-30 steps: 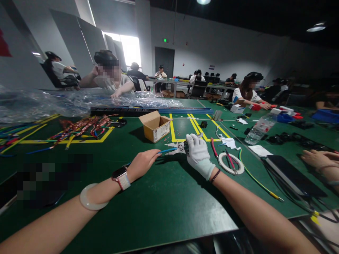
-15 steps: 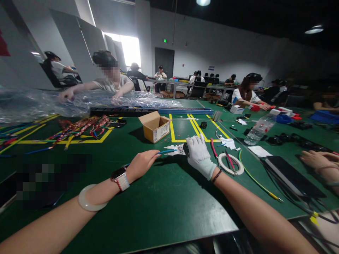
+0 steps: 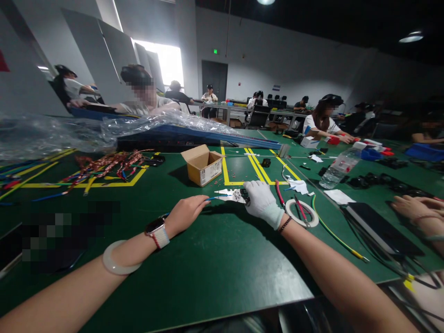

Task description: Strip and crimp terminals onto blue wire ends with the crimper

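Observation:
My bare left hand pinches a blue wire, whose end reaches into the jaws of the wire strippers. In a white glove, my right hand is wrapped around the strippers' handles. The tool points left, its toothed jaws a little apart around or beside the wire; I cannot tell exactly which. Beyond the hands stands an open yellow-brown cardboard box. Just right of the glove lie a white ring and a red cable.
Stripped copper wires lie in a heap at left. Clear plastic film and a long blue-black strip cross the far side, by a co-worker. A water bottle, a green-yellow wire and a black device are at right.
My right hand's gloved fingers have closed further around the strippers. My left hand keeps the blue wire in place. Across the table, the co-worker has lifted the left end of the long blue strip.

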Demonstrator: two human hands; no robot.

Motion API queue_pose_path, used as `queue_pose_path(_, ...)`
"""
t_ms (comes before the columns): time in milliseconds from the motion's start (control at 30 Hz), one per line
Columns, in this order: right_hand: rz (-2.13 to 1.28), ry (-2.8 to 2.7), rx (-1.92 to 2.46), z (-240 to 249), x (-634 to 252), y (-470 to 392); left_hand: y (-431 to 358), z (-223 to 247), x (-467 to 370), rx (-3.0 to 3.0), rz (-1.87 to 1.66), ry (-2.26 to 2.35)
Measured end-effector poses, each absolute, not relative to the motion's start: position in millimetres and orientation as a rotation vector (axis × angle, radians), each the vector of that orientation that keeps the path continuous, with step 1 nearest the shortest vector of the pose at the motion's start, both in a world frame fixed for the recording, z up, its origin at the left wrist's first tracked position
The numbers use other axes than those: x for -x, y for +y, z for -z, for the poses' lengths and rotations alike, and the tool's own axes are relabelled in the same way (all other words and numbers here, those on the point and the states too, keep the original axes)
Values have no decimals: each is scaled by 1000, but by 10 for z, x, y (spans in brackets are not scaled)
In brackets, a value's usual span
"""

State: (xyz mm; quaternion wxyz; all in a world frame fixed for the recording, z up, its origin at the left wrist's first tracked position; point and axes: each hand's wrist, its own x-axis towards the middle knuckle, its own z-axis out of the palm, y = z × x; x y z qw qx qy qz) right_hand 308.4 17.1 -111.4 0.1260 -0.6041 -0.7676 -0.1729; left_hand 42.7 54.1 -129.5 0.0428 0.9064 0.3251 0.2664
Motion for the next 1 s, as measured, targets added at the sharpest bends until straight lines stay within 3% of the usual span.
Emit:
queue_pose_path(567,455,-2243,1778,1136,-3106,178,539,1287,-443,-2717,-724,1060)
queue_pose_path(1000,677,-2142,1672,1253,-3277,315,507,1272,-489,-2721,-687,1027)
